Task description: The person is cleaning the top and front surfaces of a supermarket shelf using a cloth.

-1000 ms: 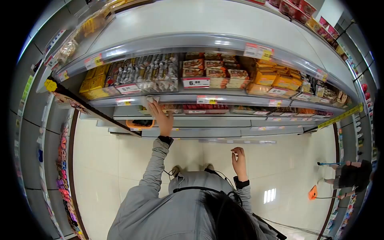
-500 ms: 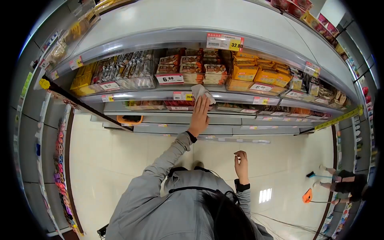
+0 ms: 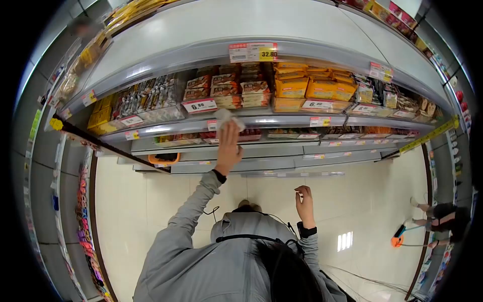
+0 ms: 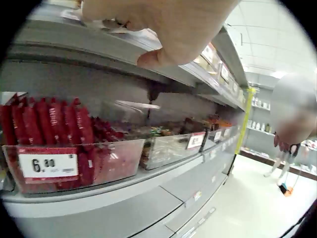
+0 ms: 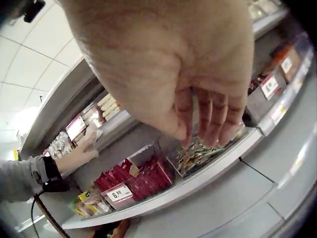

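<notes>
My left hand (image 3: 229, 151) holds a crumpled white cloth (image 3: 224, 118) against the front strip of the middle shelf (image 3: 282, 121), just beside a price label (image 3: 212, 125). In the left wrist view, that hand (image 4: 183, 25) arches over the shelf edge, its thumb pointing down and apart from the fingers. Below it stands a clear bin of red packets (image 4: 54, 124) with a price card. My right hand (image 3: 305, 205) hangs before the lower shelves, away from the goods. Its fingers (image 5: 213, 119) curl loosely around nothing in the right wrist view.
Yellow packets (image 3: 292, 86) and boxed snacks (image 3: 226, 89) fill bins above the strip. An orange basket (image 3: 171, 160) sits low at the left. Cables (image 3: 362, 279) trail across the floor. At the far right, a person (image 3: 443, 221) holds a broom and an orange dustpan (image 3: 397, 241).
My left hand slid the cloth rightward along the shelf strip past a price label, then a short way back left. My right hand stays nearly still. The person at the right brings broom and dustpan together.
</notes>
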Tool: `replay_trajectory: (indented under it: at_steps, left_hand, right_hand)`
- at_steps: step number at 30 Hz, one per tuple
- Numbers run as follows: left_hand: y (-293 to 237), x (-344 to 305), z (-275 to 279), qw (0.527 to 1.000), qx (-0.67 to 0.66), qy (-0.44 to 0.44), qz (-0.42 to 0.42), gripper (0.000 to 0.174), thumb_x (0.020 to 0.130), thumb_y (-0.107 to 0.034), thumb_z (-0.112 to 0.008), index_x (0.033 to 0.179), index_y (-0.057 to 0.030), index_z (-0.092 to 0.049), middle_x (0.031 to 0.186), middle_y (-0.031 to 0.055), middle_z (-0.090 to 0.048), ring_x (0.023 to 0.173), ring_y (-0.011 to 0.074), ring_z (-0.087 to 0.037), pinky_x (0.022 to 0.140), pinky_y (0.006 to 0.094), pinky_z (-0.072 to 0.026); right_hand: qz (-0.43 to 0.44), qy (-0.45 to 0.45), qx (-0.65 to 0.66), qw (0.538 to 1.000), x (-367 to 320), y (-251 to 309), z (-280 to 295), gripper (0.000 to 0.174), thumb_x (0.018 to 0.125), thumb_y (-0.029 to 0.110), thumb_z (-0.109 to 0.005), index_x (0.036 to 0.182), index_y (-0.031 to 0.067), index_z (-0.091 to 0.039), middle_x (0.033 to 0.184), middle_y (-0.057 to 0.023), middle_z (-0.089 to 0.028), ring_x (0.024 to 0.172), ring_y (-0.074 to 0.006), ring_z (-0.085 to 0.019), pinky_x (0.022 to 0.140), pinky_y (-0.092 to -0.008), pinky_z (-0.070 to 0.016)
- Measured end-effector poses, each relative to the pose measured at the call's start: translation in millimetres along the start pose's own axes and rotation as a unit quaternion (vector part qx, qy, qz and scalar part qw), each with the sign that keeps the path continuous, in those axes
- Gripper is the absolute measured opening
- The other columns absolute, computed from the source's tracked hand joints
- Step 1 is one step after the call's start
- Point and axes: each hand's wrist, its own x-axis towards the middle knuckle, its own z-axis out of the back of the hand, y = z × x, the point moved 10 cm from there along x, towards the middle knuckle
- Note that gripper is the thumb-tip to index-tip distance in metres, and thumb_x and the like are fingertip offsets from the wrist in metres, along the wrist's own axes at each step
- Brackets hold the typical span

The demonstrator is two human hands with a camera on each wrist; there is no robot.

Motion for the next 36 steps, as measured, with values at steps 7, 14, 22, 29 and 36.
replay_trajectory:
  at_steps: [7,14,22,29,36]
  left_hand:
    - [-93.7,39.3,-35.9,0.988,0.018,0.042,-0.147,0.082,0.076,-0.013,-0.061,0.148,-0.0018,-0.022,0.155,0.0189,-0.015,0.144,0.0365,-0.012,0.117,0.0502,-0.0114]
    - [11.6,-3.3,7.5,0.995,0.070,0.062,-0.038,0.077,0.079,-0.010,-0.057,0.147,0.0003,-0.023,0.156,0.0167,-0.015,0.144,0.0333,-0.013,0.117,0.0509,-0.0145]
    - [-14.6,4.5,-8.1,0.993,0.020,0.051,-0.109,0.073,0.081,-0.010,-0.058,0.147,-0.0017,-0.025,0.155,0.0156,-0.016,0.144,0.0358,-0.012,0.116,0.0534,-0.0150]
    - [-86.8,42.6,-21.0,0.979,-0.018,0.078,-0.189,0.074,0.082,-0.003,-0.053,0.149,-0.0082,-0.023,0.156,0.0104,-0.018,0.144,0.0302,-0.015,0.118,0.0499,-0.0168]
    - [-133.7,61.1,-48.8,0.974,-0.014,0.081,-0.210,0.076,0.081,-0.004,-0.054,0.149,-0.0061,-0.022,0.156,0.0124,-0.015,0.144,0.0311,-0.013,0.118,0.0471,-0.0167]
  right_hand:
    - [-0.034,-0.041,-0.012,0.998,-21.6,-8.1,6.6,0.016,0.085,-0.003,-0.052,0.100,-0.0016,-0.058,0.107,-0.0159,-0.055,0.095,-0.0322,-0.057,0.078,-0.0386,-0.0479]
    - [-0.047,-0.051,-0.021,0.997,-15.0,-6.2,3.1,0.015,0.085,-0.003,-0.053,0.099,-0.0014,-0.058,0.106,-0.0156,-0.055,0.094,-0.0321,-0.057,0.078,-0.0385,-0.0476]
    - [-0.046,-0.087,0.001,0.995,-12.8,15.5,-8.4,0.016,0.084,-0.004,-0.053,0.099,-0.0003,-0.058,0.105,-0.0155,-0.055,0.095,-0.0333,-0.057,0.078,-0.0380,-0.0479]
    - [-0.066,-0.116,-0.005,0.991,-33.8,3.0,1.5,0.016,0.084,-0.004,-0.053,0.099,-0.0007,-0.057,0.104,-0.0159,-0.055,0.093,-0.0334,-0.057,0.079,-0.0377,-0.0475]
    - [-0.091,-0.127,0.002,0.988,-36.2,-30.4,32.5,0.015,0.083,-0.004,-0.054,0.098,-0.0012,-0.058,0.104,-0.0165,-0.056,0.090,-0.0341,-0.058,0.079,-0.0386,-0.0477]
